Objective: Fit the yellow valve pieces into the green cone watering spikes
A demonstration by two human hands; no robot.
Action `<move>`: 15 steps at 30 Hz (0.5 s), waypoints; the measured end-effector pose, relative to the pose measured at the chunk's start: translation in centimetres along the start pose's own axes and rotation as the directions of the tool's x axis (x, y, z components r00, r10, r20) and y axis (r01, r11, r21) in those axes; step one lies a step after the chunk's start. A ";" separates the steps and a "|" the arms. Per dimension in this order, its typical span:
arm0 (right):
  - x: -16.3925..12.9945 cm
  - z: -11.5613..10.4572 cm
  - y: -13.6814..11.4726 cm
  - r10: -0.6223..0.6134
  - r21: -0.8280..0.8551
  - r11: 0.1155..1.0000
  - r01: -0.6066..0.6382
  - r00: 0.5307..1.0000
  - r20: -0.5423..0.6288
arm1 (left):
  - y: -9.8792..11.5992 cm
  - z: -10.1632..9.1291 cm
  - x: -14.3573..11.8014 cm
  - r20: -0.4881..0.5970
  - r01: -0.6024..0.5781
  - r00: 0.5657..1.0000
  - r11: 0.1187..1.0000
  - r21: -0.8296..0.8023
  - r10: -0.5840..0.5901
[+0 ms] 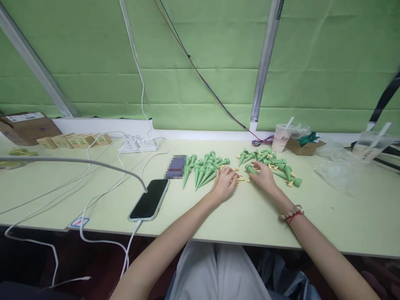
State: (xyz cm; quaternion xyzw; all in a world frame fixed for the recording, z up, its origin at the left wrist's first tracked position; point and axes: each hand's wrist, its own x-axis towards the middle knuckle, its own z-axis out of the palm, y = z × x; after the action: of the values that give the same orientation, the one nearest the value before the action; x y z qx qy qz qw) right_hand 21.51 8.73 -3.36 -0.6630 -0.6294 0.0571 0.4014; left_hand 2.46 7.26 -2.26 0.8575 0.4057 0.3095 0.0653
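My right hand (263,176) is closed on a green watering spike (250,168), with thumb and fingers at its capped end. Over a scatter of small yellow pegs (240,179), my left hand (224,182) has its fingers bent and drawn together; whatever is in them is hidden. Beside that hand, on its left, lies a group of plain green cone-shaped spikes (203,168). Beyond and to the right of my right hand, more green spikes (286,168) lie with yellow pegs fitted on or among them.
A phone (149,200) with a white cable lies left of my arms, near a blurred-out dark card (176,167). Behind stand a power strip (139,144) and several small boxes (75,141). At right are a drink cup (280,138), an open carton (304,146) and clear plastic bags (336,166).
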 end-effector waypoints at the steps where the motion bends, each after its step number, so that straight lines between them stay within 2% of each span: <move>1: 0.0 -0.1 0.3 0.045 -0.089 0.995 -0.045 0.999 0.005 | -0.1 -0.1 0.0 -0.018 -0.035 0.999 0.999 0.005 0.035; 3: -0.2 -0.4 0.5 0.132 -0.247 0.962 -0.116 0.990 0.050 | -0.1 -0.5 -0.1 -0.080 -0.083 0.993 0.997 0.006 0.084; 5: -0.4 -0.6 0.5 0.158 -0.290 0.948 -0.133 0.985 0.063 | 0.7 -1.3 -0.5 -0.168 -0.089 0.982 0.996 -0.016 0.085; 8: -0.8 -1.2 0.3 0.174 -0.314 0.937 -0.150 0.983 0.051 | 3.7 -3.1 -2.3 -0.302 -0.141 0.946 0.989 -0.052 0.119; 11: -1.4 -2.2 -0.3 0.219 -0.366 0.911 -0.192 0.975 0.033 | 8.3 -5.8 -6.1 -0.398 -0.268 0.887 0.963 -0.031 0.234; 13: -2.2 -3.2 -1.1 0.259 -0.438 0.873 -0.216 0.965 0.040 | 11.3 -8.1 -9.5 -0.470 -0.282 0.848 0.959 -0.009 0.245; 15: -3.1 -4.8 -2.1 0.265 -0.484 0.850 -0.206 0.962 0.056 | 13.5 -10.5 -13.3 -0.586 -0.260 0.780 0.965 0.020 0.222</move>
State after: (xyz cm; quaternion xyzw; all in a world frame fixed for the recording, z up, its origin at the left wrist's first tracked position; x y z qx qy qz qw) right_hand 22.02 3.49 -0.18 -0.8084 -0.5609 -0.0096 0.1781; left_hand -1.21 -12.93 4.73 0.7634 0.2834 0.5755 -0.0755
